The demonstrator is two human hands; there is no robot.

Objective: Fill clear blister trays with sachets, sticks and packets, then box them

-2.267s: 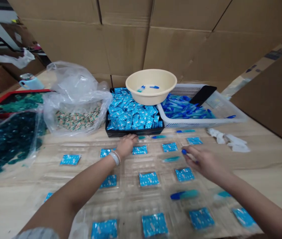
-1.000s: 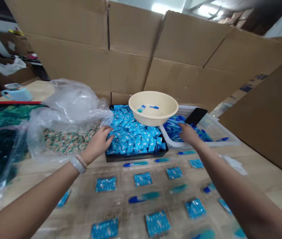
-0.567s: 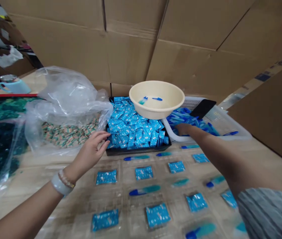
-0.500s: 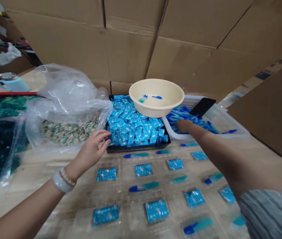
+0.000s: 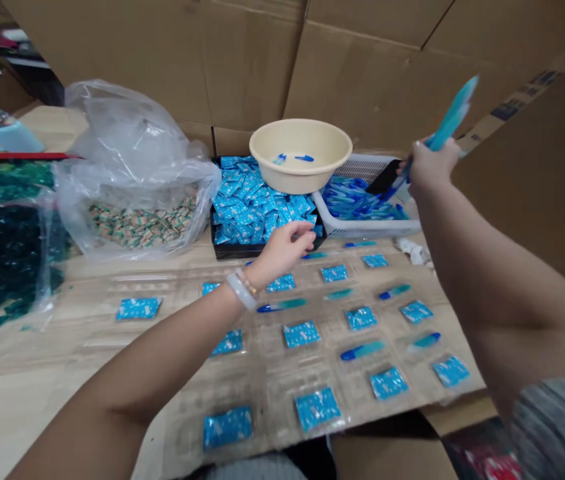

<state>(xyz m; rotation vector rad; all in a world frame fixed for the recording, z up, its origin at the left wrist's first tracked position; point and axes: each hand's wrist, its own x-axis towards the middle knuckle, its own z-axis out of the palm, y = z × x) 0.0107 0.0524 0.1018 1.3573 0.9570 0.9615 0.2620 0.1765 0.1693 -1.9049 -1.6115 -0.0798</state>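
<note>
My right hand [image 5: 430, 170] is raised above the white basket [image 5: 362, 228] and is closed round a bunch of blue and teal pen-like sticks [image 5: 445, 123]. My left hand [image 5: 285, 245] hovers over the front edge of the black tray [image 5: 235, 250] of blue sachets [image 5: 255, 203], fingers loosely curled; I cannot make out anything in them. Clear blister trays [image 5: 312, 333] on the table hold blue sachets and several sticks in their pockets.
A cream bowl [image 5: 300, 150] with two small pieces rests on the tray and basket. A plastic bag [image 5: 132, 180] of striped packets and a bag of dark green items [image 5: 2, 260] lie left. Cardboard walls [image 5: 242, 60] stand behind and right. A blue mug [image 5: 0, 133] sits far left.
My right hand has lifted out of the white basket with a bunch of sticks. My left hand moved from the tray's left corner rightward to its front edge. The view tilted down.
</note>
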